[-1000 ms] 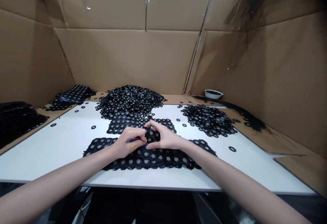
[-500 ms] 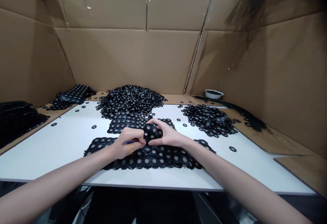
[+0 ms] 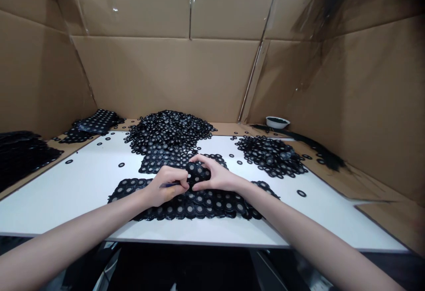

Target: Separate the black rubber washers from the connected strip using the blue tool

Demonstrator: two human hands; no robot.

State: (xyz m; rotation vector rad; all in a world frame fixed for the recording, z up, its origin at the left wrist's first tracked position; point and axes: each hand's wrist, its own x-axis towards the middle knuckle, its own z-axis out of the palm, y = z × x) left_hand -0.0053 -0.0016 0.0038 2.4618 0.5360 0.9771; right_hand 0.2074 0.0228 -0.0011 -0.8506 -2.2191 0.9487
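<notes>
Right hand [image 3: 217, 176] curls thumb and fingers around a bunched ring piece [image 3: 198, 172] by the far side of the flat ring mat [image 3: 199, 209]; the left hand [image 3: 165, 179], above that mat, pinches a slim dark tool [image 3: 170, 185]. Likely light, pliable and perhaps slippery, the piece seems best held by its edges.

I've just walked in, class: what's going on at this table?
Someone is working at a white table. The left hand grips a slim dark tool, while the right hand holds a bunched black dotted piece. Whether the tool touches it is hard to tell. Beneath lies black dotted sheeting, with a large ring heap beyond and a smaller heap to the right.
</notes>
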